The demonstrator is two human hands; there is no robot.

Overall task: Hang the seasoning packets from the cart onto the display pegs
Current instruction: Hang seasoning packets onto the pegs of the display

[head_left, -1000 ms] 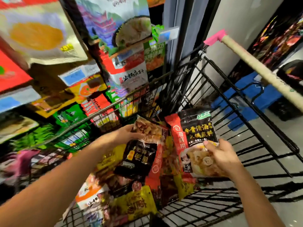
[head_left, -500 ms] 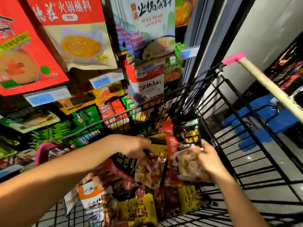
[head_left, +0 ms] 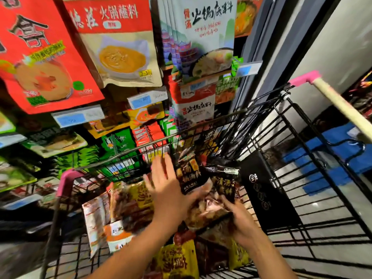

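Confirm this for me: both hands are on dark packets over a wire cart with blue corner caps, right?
Not quite: the head view shows pink corner caps on the cart, not blue. The left hand and right hand are on dark packets.

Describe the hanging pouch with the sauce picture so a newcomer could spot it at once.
Look at the packets hanging above the black wire cart. In the top row the pouch hangs between a big red packet on the left and pale blue packets on the right. It alone is beige under a red band, picturing orange sauce.
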